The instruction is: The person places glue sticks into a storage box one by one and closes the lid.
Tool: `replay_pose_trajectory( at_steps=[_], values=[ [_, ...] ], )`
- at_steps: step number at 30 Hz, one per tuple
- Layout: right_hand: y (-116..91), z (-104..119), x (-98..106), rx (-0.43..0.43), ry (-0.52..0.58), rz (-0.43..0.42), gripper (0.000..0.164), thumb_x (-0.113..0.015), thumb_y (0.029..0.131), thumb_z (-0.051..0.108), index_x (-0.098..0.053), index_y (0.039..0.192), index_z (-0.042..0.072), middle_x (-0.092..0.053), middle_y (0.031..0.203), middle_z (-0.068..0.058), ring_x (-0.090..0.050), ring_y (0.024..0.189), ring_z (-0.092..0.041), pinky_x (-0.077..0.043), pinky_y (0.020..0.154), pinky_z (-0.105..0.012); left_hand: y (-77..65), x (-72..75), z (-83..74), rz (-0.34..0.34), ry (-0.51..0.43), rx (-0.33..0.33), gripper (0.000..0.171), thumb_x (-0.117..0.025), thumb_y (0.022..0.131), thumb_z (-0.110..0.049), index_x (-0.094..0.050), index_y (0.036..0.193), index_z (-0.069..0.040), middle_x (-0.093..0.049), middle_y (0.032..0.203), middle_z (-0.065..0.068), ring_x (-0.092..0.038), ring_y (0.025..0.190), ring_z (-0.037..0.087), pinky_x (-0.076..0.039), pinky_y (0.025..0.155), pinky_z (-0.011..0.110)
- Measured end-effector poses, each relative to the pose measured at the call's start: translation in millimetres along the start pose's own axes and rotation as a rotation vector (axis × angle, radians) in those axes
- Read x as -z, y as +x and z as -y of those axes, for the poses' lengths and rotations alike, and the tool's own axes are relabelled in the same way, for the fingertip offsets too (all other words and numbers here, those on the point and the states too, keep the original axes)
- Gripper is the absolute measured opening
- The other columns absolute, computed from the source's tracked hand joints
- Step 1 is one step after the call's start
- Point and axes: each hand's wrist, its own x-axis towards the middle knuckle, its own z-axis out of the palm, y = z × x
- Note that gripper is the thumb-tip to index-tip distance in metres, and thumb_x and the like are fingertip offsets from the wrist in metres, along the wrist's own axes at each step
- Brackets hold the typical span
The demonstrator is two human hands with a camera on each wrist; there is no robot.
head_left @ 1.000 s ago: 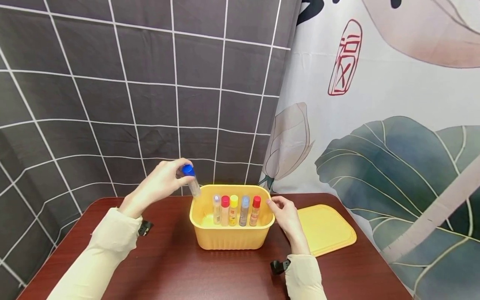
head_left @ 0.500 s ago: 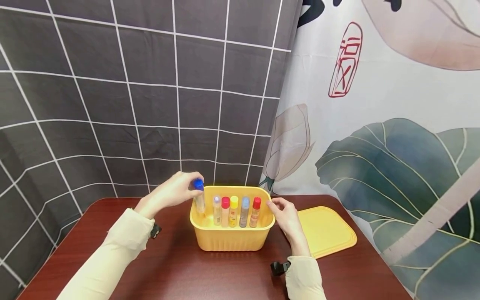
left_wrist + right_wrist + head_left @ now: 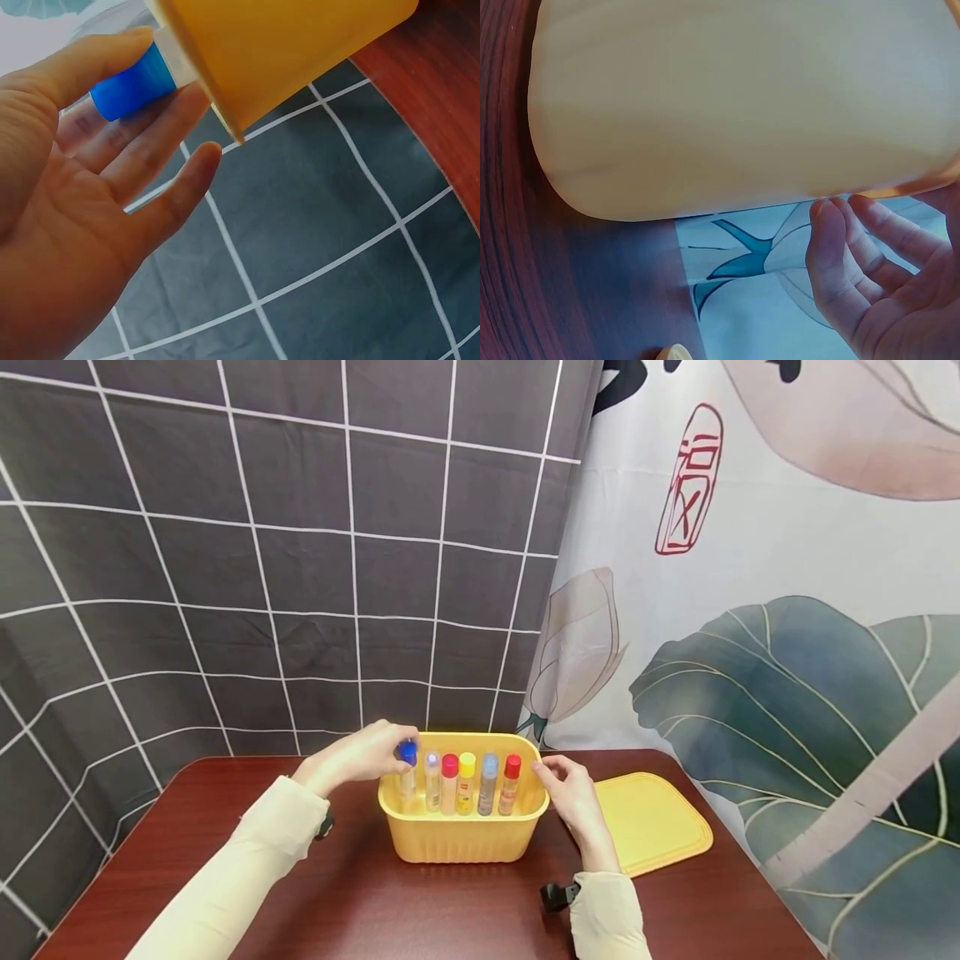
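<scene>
A yellow plastic box (image 3: 463, 842) stands on the table with its top uncovered. My left hand (image 3: 363, 753) pinches the blue cap (image 3: 135, 84) of a clear tube (image 3: 407, 783) between thumb and fingers. The tube is upright inside the box's left end; whether it touches the floor of the box cannot be told. To its right several similar tubes stand in a row, with white, pink, yellow, light blue and red caps, the red-capped tube (image 3: 510, 785) being rightmost. At the box's right end my right hand (image 3: 567, 789) grips the rim, its fingers along the outer wall (image 3: 727, 150).
A flat yellow lid (image 3: 656, 818) lies on the table right of the box, behind the right forearm. The dark red table (image 3: 420, 910) ends at a grey grid cloth (image 3: 300, 568) and a white flower-print cloth (image 3: 622, 677).
My left hand has moved right and down, bringing the blue-capped tube from above the box's left rim down inside, from tilted to upright. The right hand stays at the rim.
</scene>
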Motion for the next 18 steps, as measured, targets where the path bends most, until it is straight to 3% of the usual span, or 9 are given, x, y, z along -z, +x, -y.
replay_pose_trajectory(
  at_steps=[8, 18],
  values=[
    [1, -2, 0, -0.001, 0.002, 0.000, 0.028, -0.068, 0.093, 0.026, -0.068, 0.108, 0.002, -0.061, 0.089, -0.021, -0.061, 0.080, -0.038, -0.054, 0.062, -0.035, 6.8, -11.4, 2.2, 0.044, 0.057, 0.018, 0.019, -0.076, 0.082, -0.004, -0.066, 0.098, -0.006, -0.057, 0.075, -0.004, -0.054, 0.070, 0.015, -0.051, 0.067, 0.030],
    [0, -1, 0, 0.013, 0.000, -0.006, 0.026, -0.068, 0.093, 0.024, -0.069, 0.106, 0.002, -0.062, 0.086, -0.020, -0.061, 0.078, -0.038, -0.053, 0.061, -0.035, 10.9, -23.0, 8.4, 0.023, 0.081, 0.014, 0.018, -0.076, 0.082, -0.002, -0.066, 0.096, -0.006, -0.059, 0.077, -0.002, -0.054, 0.071, 0.015, -0.050, 0.069, 0.031]
  ],
)
